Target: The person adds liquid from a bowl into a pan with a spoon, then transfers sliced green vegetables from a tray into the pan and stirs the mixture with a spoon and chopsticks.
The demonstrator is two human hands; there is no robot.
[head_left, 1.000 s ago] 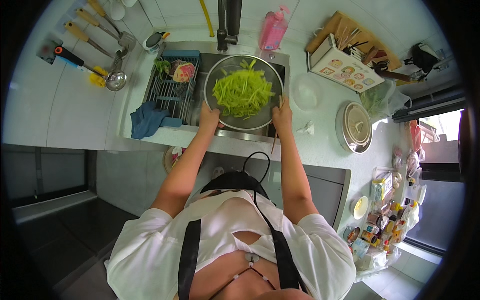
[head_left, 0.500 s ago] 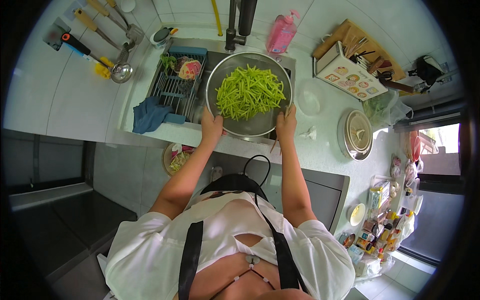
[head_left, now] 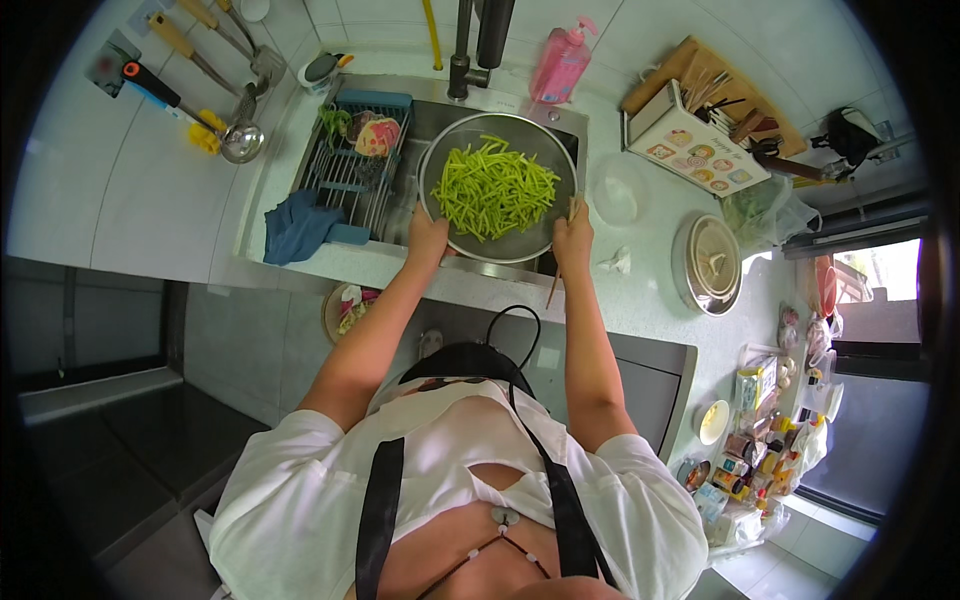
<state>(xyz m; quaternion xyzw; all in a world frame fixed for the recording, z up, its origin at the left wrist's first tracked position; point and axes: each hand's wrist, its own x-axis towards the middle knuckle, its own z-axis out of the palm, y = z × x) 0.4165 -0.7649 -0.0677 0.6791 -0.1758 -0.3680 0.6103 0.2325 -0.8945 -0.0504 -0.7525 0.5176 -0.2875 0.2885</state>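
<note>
Between my hands is a round steel basin (head_left: 515,247), held over the sink (head_left: 430,112). A heap of green vegetable strips (head_left: 495,190) lies in it, slightly left of its middle. My left hand (head_left: 428,236) is closed on the near left rim. On the near right rim my right hand (head_left: 573,238) is closed too, with thin wooden chopsticks (head_left: 555,287) held against the basin. Part of the chopsticks is hidden by that hand.
A drying rack (head_left: 345,185) with food pieces and a blue cloth (head_left: 300,228) are on the left. Behind stand the faucet (head_left: 460,75) and a pink pump bottle (head_left: 560,65). To the right are a clear bowl (head_left: 620,195), a utensil holder (head_left: 695,150) and a lidded steel pot (head_left: 712,265).
The basin looks a little smaller and lower over the sink, both hands still on its rim. The green strips have shifted inside, baring more of its right side.
</note>
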